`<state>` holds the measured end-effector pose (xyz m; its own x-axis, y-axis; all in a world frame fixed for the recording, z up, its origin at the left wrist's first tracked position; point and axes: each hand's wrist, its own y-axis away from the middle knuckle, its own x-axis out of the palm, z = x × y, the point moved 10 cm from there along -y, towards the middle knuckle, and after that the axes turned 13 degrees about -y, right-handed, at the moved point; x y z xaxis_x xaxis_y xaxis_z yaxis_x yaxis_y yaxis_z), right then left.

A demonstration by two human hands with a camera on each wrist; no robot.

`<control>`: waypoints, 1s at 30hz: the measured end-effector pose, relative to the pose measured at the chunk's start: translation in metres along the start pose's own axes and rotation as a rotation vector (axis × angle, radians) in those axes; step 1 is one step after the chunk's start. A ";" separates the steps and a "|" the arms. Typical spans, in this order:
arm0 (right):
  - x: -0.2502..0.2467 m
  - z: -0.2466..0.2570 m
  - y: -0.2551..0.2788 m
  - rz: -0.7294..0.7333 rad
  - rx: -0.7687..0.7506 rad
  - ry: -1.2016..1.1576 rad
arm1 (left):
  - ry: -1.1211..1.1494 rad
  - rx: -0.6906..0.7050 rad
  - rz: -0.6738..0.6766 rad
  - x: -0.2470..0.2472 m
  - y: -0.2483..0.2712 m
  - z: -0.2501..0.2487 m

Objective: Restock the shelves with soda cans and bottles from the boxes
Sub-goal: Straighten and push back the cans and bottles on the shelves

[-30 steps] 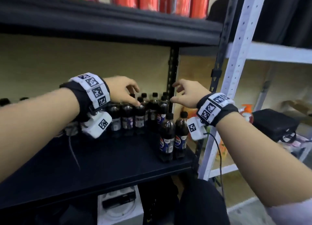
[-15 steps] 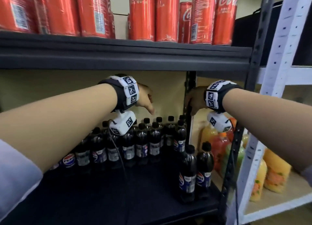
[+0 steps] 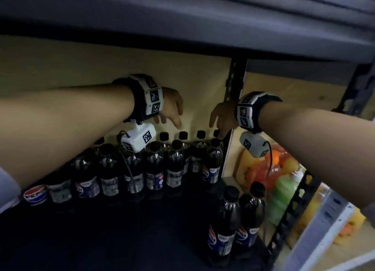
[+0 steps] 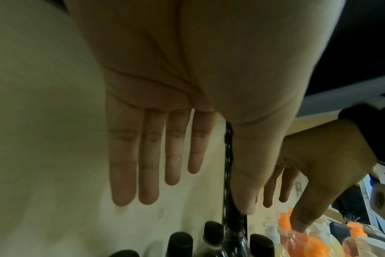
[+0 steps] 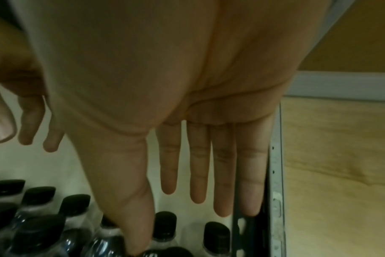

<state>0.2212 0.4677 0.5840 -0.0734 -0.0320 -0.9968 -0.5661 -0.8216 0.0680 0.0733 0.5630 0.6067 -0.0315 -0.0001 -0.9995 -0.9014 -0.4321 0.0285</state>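
Hovering empty above the back rows, the left hand (image 3: 171,106) and right hand (image 3: 222,116) each kept an open grip, fingers straight, holding nothing. Just below the fingertips stood the cola bottles (image 3: 174,167), two rows already upright on the black shelf (image 3: 101,240). Nearer the wrists, two more bottles (image 3: 237,222) stood apart at the front. Most of the shelf looked unfilled; no boxes showed.
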 end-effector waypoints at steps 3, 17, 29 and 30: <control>0.023 0.017 0.001 0.128 -0.004 -0.075 | -0.004 0.027 0.048 0.021 -0.013 -0.012; 0.066 0.019 0.001 0.113 -0.106 0.087 | -0.180 0.031 0.171 0.085 -0.028 -0.028; 0.066 0.014 -0.004 0.151 -0.059 0.043 | -0.018 0.014 0.173 0.086 -0.016 -0.040; 0.063 0.014 -0.002 0.154 -0.053 0.045 | -0.012 0.020 0.171 0.085 -0.015 -0.044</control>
<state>0.2061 0.4750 0.5214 -0.1179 -0.1843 -0.9758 -0.5067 -0.8339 0.2187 0.1030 0.5293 0.5212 -0.1898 -0.0615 -0.9799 -0.8910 -0.4085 0.1982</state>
